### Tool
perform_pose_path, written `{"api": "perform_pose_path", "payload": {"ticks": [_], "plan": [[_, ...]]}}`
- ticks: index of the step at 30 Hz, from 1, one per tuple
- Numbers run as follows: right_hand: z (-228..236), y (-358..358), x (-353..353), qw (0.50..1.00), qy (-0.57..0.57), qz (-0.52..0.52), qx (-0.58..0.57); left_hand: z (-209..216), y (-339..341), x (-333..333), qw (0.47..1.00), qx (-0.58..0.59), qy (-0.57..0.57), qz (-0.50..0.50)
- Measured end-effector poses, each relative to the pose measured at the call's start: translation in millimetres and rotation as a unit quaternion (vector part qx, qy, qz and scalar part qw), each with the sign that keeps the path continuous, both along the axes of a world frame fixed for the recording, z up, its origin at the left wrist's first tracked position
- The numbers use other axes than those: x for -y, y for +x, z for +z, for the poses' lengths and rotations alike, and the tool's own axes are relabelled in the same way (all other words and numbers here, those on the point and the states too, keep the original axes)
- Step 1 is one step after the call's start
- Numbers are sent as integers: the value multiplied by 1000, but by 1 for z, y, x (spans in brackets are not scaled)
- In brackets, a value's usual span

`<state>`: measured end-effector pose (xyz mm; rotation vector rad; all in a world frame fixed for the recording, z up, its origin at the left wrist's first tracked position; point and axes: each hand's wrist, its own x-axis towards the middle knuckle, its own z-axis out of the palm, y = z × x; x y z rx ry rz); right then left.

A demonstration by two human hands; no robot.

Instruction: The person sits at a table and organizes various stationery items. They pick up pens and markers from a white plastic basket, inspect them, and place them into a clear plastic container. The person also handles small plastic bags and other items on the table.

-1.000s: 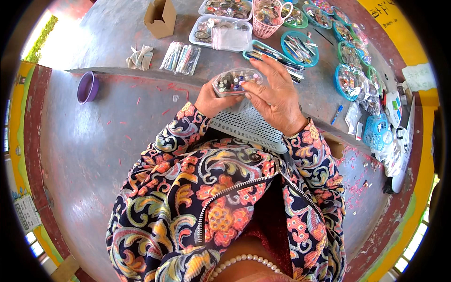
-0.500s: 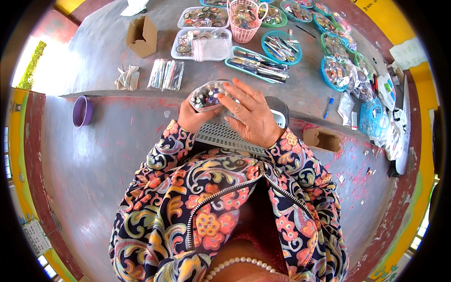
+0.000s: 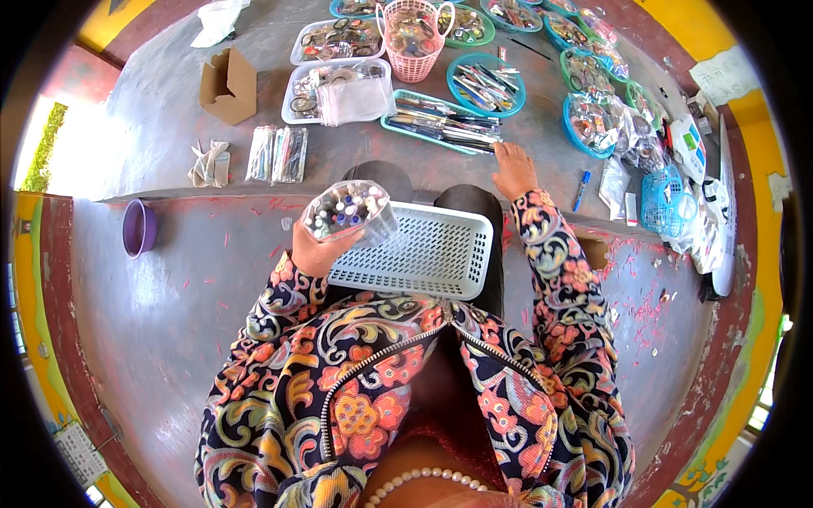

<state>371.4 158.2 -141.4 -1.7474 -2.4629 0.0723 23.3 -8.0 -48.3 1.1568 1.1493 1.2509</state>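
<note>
My left hand (image 3: 320, 247) is wrapped round a clear plastic container (image 3: 383, 227) packed with upright pens (image 3: 347, 209), their ends in white, black, blue and purple. It is held over the left end of a white perforated basket (image 3: 423, 245), which rests on my lap with its bottom bare. My right hand (image 3: 515, 172) reaches to the table's near part, fingertips closed at the end of a dark pen (image 3: 481, 148). That pen sticks out from the right corner of a turquoise tray (image 3: 391, 125) heaped with pens.
Behind the tray stand a blue round basket (image 3: 457, 100) of pens, a pink basket (image 3: 412, 68) and white trays (image 3: 292, 102). Bagged pens (image 3: 278, 155), a cardboard box (image 3: 229, 89) and gloves (image 3: 210, 165) lie left. A blue marker (image 3: 582, 190) lies right. A purple basin (image 3: 140, 229) stands on the floor.
My right hand has left the pen container and moved right and forward to the tray of pens. My left hand has drawn the container slightly down and left, uncovering the white basket.
</note>
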Motion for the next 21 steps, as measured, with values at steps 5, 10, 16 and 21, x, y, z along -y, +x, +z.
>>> {"api": "perform_pose_path", "payload": {"ticks": [5,10,16,21], "plan": [[-51,-9,-40,996,-64,8,54,13,2,7,1000,-12,-2,-7],[-67,-23,-65,987,-99,-31,119,24,6,16,999,12,-6,-29],[-82,-31,-81,980,-112,-67,152,40,6,16,998,-11,-28,-53],[-83,-38,-79,984,-85,-101,119,51,9,21,997,-1,-47,-53]]}}
